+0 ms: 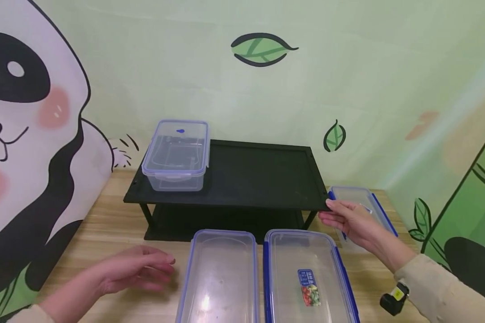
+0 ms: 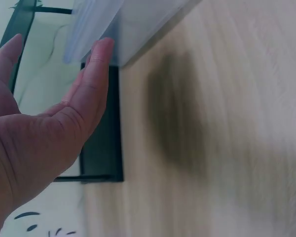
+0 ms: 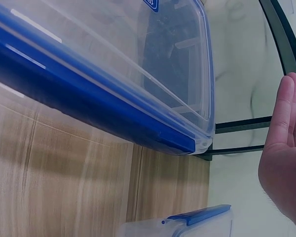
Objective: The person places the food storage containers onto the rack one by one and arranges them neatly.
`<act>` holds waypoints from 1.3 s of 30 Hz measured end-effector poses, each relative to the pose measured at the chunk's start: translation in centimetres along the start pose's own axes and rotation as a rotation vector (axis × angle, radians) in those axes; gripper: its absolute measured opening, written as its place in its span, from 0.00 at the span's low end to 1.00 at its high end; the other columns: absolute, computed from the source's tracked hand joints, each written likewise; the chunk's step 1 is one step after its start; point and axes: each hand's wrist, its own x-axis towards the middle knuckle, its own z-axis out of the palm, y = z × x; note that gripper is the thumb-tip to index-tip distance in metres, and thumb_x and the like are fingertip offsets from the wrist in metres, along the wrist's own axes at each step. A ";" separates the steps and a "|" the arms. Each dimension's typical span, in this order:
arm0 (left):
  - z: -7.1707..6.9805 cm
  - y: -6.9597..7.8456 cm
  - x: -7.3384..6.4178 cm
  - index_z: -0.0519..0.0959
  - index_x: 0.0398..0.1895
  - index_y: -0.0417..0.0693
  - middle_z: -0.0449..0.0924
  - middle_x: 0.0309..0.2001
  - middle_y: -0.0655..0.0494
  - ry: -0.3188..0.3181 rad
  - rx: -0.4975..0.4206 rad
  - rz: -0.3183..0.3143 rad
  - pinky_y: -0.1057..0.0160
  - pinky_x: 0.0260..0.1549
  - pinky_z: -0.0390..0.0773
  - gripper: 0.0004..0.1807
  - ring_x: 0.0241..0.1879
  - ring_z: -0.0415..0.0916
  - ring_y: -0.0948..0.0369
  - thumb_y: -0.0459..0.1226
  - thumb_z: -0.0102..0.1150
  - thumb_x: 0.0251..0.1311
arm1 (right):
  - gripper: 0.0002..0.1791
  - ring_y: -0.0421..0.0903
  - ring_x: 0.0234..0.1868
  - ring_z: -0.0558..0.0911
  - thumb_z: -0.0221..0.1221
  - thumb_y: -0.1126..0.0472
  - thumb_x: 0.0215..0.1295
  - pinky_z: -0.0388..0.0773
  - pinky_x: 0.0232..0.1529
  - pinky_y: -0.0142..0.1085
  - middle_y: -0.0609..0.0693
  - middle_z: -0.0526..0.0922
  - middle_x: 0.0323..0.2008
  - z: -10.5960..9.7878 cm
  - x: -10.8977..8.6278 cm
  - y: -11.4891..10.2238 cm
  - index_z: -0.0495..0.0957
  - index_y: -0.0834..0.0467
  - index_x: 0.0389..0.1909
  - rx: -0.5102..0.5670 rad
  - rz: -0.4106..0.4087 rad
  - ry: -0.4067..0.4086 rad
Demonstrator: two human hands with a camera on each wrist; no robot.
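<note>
Pale green backdrop (image 1: 165, 67), printed with a big panda (image 1: 32, 134), stands behind your wood-grain tabletop (image 1: 105, 215), where the black rack (image 1: 262, 175) sits on its lower frame with a clear lidded box (image 1: 175, 148) on the left of its upper deck. Your right hand (image 1: 357, 222) pinches the rack's front right corner, fingers beneath the edge; your left hand (image 1: 131, 271) is loosely spread and holds nothing, just beside the nearer-left clear box (image 1: 222, 278). Next to that lies a box with blue side clips (image 1: 307, 255), and another blue-clipped box (image 1: 351, 195) rests past the rack's right end, partly behind your right hand. Judging by its thin deck and slim legs, the rack should be stiff and fairly light, though the box on its left would put more weight at that end (whether anything is inside, you can hardly tell through the plastic). One corner alone would probably twist or skid it, so a grip under both short ends of the deck looks steadier, kept level lest the smooth-bottomed box slide. The boxes themselves seem light, rigid and a little slippery; hold them low on the walls, since lids and clips could pop loose or crack.
</note>
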 end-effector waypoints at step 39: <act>4.0 -2.9 3.5 0.82 0.43 0.45 0.85 0.34 0.54 -0.073 -0.139 -0.027 0.63 0.41 0.91 0.08 0.35 0.84 0.63 0.40 0.63 0.73 | 0.14 0.43 0.43 0.92 0.56 0.59 0.84 0.88 0.52 0.34 0.50 0.93 0.39 0.0 0.1 0.1 0.90 0.52 0.40 0.023 -0.008 -0.014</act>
